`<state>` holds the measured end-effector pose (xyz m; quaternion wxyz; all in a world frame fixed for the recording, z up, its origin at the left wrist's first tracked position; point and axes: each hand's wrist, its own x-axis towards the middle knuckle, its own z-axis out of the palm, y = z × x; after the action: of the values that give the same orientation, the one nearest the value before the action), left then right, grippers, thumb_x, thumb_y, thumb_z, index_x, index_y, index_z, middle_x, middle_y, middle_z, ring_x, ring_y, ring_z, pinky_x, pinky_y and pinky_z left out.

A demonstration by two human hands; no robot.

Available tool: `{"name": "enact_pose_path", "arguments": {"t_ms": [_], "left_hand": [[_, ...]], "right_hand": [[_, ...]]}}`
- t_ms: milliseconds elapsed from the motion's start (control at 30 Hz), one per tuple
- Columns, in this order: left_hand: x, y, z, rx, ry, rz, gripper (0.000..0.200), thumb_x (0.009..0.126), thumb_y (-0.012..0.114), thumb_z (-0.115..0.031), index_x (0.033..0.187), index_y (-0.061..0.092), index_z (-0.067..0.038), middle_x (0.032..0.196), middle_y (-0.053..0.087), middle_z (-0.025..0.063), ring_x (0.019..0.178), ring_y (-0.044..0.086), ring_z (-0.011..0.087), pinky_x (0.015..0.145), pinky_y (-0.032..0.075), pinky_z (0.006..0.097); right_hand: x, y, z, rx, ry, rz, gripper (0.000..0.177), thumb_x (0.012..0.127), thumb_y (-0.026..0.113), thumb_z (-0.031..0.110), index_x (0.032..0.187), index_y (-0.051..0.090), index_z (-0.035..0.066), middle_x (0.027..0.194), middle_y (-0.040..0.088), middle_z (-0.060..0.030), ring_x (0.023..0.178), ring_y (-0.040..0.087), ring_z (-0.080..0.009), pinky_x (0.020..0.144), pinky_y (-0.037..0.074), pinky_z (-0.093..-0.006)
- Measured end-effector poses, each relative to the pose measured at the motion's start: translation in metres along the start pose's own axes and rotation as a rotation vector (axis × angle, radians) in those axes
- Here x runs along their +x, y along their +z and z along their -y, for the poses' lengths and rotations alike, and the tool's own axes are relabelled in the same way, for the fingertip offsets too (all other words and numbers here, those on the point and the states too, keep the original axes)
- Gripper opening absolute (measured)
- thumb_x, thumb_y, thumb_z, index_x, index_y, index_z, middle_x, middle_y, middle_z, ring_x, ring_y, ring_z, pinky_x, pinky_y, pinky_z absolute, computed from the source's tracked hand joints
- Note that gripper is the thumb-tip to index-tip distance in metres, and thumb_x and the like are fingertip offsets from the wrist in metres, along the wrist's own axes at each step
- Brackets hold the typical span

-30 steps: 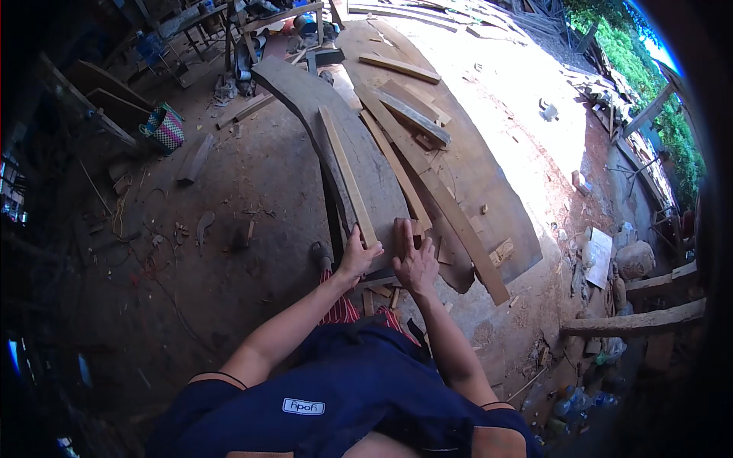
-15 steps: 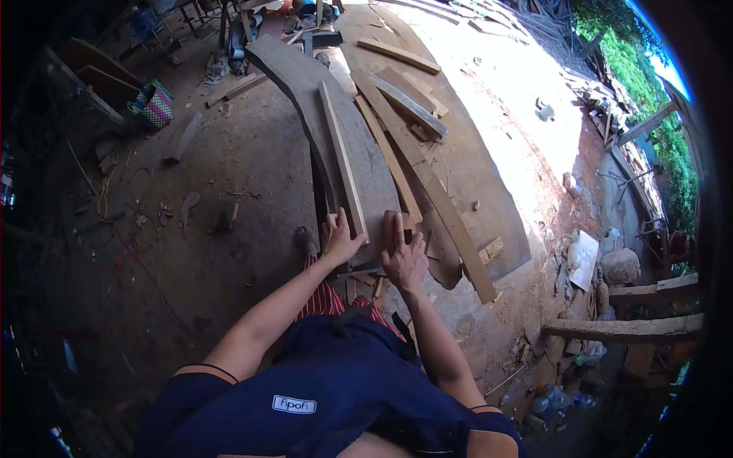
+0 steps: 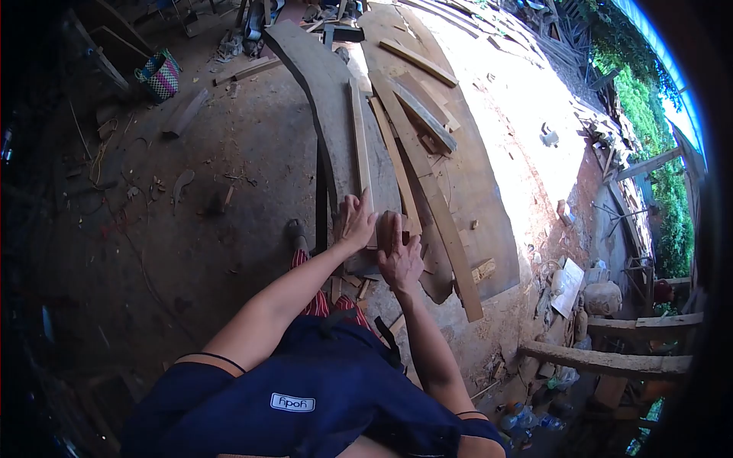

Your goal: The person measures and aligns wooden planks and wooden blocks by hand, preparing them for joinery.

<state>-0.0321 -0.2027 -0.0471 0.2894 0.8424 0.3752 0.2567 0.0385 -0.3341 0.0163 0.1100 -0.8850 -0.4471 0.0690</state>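
A long, pale wooden strip lies lengthwise on a wide, curved-edged plank. My left hand is at the near end of the strip, its fingers lying against and over the wood and partly covering that end. Close by on the right, my right hand grips a brown wooden block, the index finger stretched along its top. The block rests near the plank's near end, a little apart from the strip. The undersides of both hands' fingers are hidden.
A second broad board on the right bears several loose strips, among them a long batten. A woven basket stands on the floor at the upper left. Offcuts lie by my feet, and beams jut in at the right.
My left hand has shifted forward along the strip and closer to my right hand. The strip's angle has turned slightly. My right hand stays on the block, while the whole view has swung a little.
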Motion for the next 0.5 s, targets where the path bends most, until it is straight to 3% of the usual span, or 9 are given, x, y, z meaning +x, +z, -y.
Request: {"name": "enact_pose_path", "arguments": {"t_ms": [33,100,167,233,333,400,500], "left_hand": [[0.006,0.005,0.001,-0.133,-0.120,-0.048,0.076,0.085,0.061,-0.018,0.149,0.020,-0.012,0.113,0.038,0.0220,0.103,0.043,0.0367,0.091,0.038,0.0449],[0.014,0.004,-0.004,-0.062,-0.164,-0.013,0.084,0.080,0.065,-0.019,0.149,0.017,-0.012,0.111,0.040,0.0228,0.103,0.045,0.0386,0.090,0.039,0.0442],[0.017,-0.015,-0.024,0.097,-0.218,0.151,0.092,0.074,0.071,-0.017,0.148,0.018,-0.013,0.109,0.042,0.0236,0.104,0.046,0.0414,0.089,0.040,0.0453],[0.024,-0.008,-0.019,0.090,-0.272,0.135,0.095,0.069,0.073,-0.014,0.148,0.019,-0.013,0.109,0.044,0.0221,0.102,0.049,0.0425,0.087,0.042,0.0463],[0.029,-0.007,-0.008,-0.102,-0.377,0.043,0.088,0.073,0.070,-0.020,0.146,0.021,-0.016,0.115,0.045,0.0217,0.106,0.052,0.0402,0.088,0.046,0.0472],[0.032,-0.013,0.000,-0.452,-0.459,0.033,0.086,0.073,0.068,-0.015,0.146,0.022,-0.014,0.123,0.044,0.0257,0.112,0.050,0.0411,0.095,0.043,0.0468],[0.029,-0.019,0.005,-0.503,-0.563,0.021,0.085,0.074,0.067,-0.015,0.145,0.022,-0.012,0.129,0.042,0.0280,0.118,0.047,0.0403,0.099,0.041,0.0454]], "right_hand": [[0.000,-0.001,0.001,-0.005,-0.007,-0.007,0.093,0.075,0.066,0.032,0.152,0.013,0.031,0.108,0.045,-0.0251,0.096,0.055,-0.0409,0.072,0.052,-0.0476],[0.000,-0.003,0.002,-0.010,0.004,0.007,0.095,0.073,0.066,0.031,0.152,0.013,0.031,0.107,0.045,-0.0242,0.097,0.055,-0.0407,0.072,0.052,-0.0472],[0.000,-0.003,0.003,0.020,0.026,0.015,0.094,0.071,0.067,0.030,0.151,0.019,0.033,0.112,0.047,-0.0233,0.101,0.054,-0.0401,0.076,0.051,-0.0491],[-0.001,-0.002,0.001,0.027,0.018,0.004,0.095,0.071,0.067,0.030,0.151,0.017,0.034,0.112,0.047,-0.0231,0.101,0.054,-0.0401,0.075,0.051,-0.0486],[-0.002,-0.001,0.000,-0.007,-0.001,-0.010,0.098,0.073,0.068,0.031,0.152,0.010,0.033,0.112,0.045,-0.0237,0.101,0.053,-0.0400,0.076,0.051,-0.0479],[0.000,-0.002,0.001,0.004,0.014,0.010,0.098,0.073,0.068,0.031,0.152,0.010,0.033,0.112,0.045,-0.0236,0.101,0.053,-0.0399,0.076,0.051,-0.0481],[-0.001,-0.001,0.002,0.009,0.019,0.014,0.099,0.072,0.068,0.031,0.152,0.010,0.033,0.112,0.045,-0.0234,0.100,0.054,-0.0399,0.075,0.051,-0.0478]]}}
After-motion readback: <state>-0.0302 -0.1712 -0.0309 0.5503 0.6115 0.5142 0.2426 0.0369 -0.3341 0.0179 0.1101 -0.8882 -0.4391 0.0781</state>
